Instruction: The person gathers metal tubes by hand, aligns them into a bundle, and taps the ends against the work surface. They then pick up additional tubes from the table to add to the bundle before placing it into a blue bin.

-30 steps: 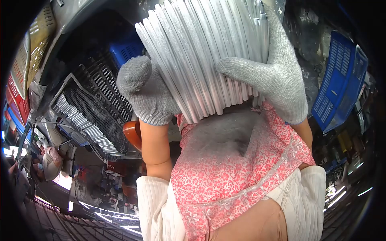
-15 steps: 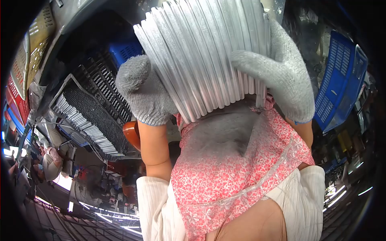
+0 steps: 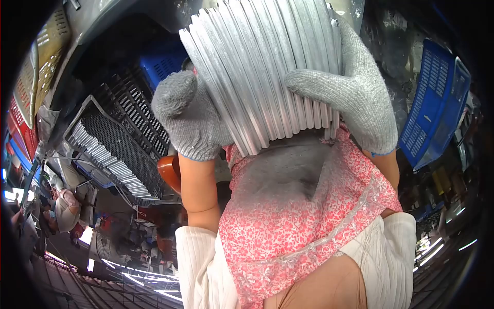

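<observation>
A fanned stack of thin silver metal strips (image 3: 257, 67) stands on edge over my lap, which is covered by a pink flowered apron (image 3: 298, 216) with a grey worn patch. My left hand (image 3: 188, 121), in a grey knit glove, presses against the stack's left side. From the right, my gloved right hand (image 3: 355, 98) wraps around the stack, with its thumb laid across the front of the strips. Both hands clamp the stack between them.
A black perforated crate (image 3: 121, 141) with more silver strips lined along its edge sits at the left. A blue plastic crate (image 3: 437, 103) stands at the right, another blue one (image 3: 159, 62) behind the stack. A person in a pink cap (image 3: 59, 208) is at far left.
The stack has shifted slightly right and my right thumb has slid back up across the strips. My left hand stays against the left side.
</observation>
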